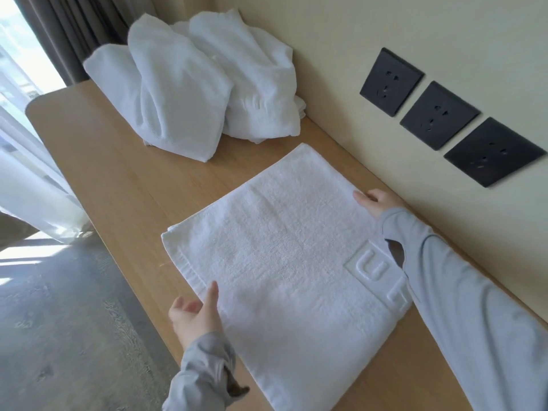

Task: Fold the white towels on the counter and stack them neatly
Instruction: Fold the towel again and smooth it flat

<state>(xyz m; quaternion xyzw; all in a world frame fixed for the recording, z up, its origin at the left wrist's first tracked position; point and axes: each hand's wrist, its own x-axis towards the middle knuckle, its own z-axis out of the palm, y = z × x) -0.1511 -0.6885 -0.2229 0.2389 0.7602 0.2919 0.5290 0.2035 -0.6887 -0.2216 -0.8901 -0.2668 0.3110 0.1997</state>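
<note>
The layers of the folded white towel [281,256] could slide askew if one edge is lifted ahead of the other; it lies flat on the tabletop [118,173] between the hands; the left hand [195,315] touches its near-left edge with nearly straight fingers; the right hand [373,201] rests on the wall-side edge, and I cannot tell whether it pinches.

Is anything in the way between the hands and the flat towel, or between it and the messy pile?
No. The left hand and right hand touch the edges of the towel, and only bare counter lies between it and the pile.
</note>
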